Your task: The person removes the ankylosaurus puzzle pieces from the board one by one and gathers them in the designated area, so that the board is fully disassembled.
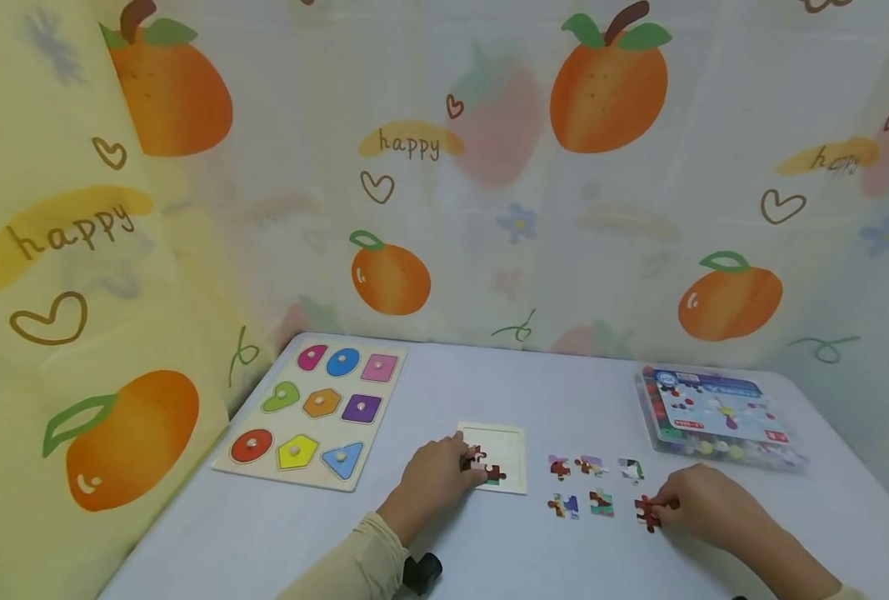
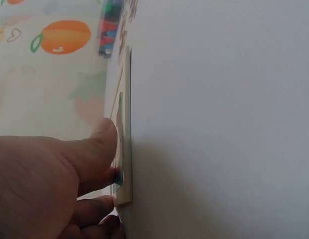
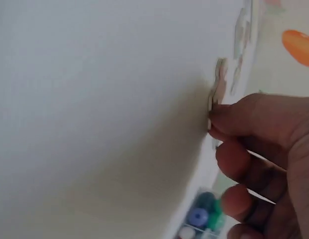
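My left hand [image 1: 435, 473] rests at the left edge of a small square puzzle tray [image 1: 515, 458], its thumb lying over brown puzzle pieces [image 1: 493, 473] inside the frame. In the left wrist view that thumb stretches along the tray [image 2: 125, 194], the other fingers beside its edge. With thumb and fingertips, my right hand [image 1: 702, 506] pinches a red-brown puzzle piece [image 1: 646, 514]. The right wrist view shows this piece [image 3: 220, 82] edge-on, close over the table. Between the hands lie several loose pieces, among them a green-and-brown one [image 1: 601, 502] and a white-and-green one [image 1: 631, 469].
A wooden shape board [image 1: 264, 457] with knobbed coloured shapes lies at the left. At the right back stands a clear plastic box [image 1: 721, 417] of beads with a printed cover. A small black object [image 1: 423, 573] is by the left sleeve. Printed cloth hangs behind the table.
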A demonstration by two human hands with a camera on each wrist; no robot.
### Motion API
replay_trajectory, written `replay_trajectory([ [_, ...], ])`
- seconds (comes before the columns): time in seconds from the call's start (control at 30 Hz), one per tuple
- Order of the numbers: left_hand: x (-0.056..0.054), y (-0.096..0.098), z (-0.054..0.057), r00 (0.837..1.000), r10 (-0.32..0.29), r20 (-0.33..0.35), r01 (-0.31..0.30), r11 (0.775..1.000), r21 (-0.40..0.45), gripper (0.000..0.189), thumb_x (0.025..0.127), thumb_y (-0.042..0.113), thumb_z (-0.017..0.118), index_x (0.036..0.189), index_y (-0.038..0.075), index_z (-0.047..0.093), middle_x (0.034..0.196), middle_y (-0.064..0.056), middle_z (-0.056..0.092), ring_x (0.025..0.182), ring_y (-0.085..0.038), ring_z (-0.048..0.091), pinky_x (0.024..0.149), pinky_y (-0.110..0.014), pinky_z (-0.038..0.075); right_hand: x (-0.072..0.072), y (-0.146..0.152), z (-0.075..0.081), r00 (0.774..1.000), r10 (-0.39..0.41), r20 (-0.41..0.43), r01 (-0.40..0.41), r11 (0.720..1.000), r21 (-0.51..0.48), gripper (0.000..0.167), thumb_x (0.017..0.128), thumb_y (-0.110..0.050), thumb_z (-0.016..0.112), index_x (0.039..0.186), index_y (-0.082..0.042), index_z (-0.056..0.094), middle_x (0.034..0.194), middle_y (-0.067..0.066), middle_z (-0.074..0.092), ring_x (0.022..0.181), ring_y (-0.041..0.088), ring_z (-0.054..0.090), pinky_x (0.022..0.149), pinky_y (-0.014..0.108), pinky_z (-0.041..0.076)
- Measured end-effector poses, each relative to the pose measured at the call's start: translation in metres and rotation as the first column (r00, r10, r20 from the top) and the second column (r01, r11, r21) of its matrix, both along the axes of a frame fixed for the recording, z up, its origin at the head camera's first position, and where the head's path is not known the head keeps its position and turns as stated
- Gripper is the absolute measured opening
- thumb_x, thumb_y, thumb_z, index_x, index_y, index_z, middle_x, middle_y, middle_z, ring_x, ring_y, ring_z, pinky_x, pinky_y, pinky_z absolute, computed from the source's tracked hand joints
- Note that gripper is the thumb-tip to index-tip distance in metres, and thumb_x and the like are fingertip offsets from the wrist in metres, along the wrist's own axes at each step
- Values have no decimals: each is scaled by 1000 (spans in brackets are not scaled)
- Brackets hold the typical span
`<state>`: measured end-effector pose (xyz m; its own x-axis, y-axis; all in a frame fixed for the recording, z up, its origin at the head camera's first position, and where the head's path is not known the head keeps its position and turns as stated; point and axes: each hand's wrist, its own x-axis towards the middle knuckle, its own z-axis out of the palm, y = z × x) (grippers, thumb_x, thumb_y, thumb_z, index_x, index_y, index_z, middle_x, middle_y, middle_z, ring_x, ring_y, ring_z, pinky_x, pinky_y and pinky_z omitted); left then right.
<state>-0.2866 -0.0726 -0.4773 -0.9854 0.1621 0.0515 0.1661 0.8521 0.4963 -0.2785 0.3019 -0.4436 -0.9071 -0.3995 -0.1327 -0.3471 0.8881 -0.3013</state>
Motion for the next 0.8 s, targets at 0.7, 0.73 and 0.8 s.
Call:
replay_trajectory([
  [0.7, 10, -11, 0, 992, 49, -116, -54, 998, -35, 16, 84, 32, 78, 89, 17, 77, 118, -5, 69, 104, -28, 66, 84, -43, 52, -44, -201, 4, 976, 146, -164, -165, 980, -114, 6, 86, -19, 76, 82, -17, 79, 75, -11, 68, 71, 9, 58, 65, 31, 47],
  [0.73, 11, -10, 1, 991, 40, -126, -46, 998, -47, 15, 84, 32, 77, 85, 18, 78, 116, -5, 70, 101, -28, 67, 81, -42, 52, -46, -206, 3, 979, 136, -154, -152, 983, -103, 6, 85, -19, 76, 80, -17, 79, 72, -11, 67, 70, 10, 57, 64, 31, 47],
  [0.8, 11, -9, 2, 990, 16, -142, -26, 997, -69, 15, 85, 32, 76, 79, 18, 78, 113, -5, 71, 96, -26, 68, 75, -39, 52, -49, -214, 1, 983, 120, -137, -132, 988, -84, 8, 84, -19, 77, 76, -18, 78, 66, -12, 63, 65, 10, 53, 60, 31, 44],
])
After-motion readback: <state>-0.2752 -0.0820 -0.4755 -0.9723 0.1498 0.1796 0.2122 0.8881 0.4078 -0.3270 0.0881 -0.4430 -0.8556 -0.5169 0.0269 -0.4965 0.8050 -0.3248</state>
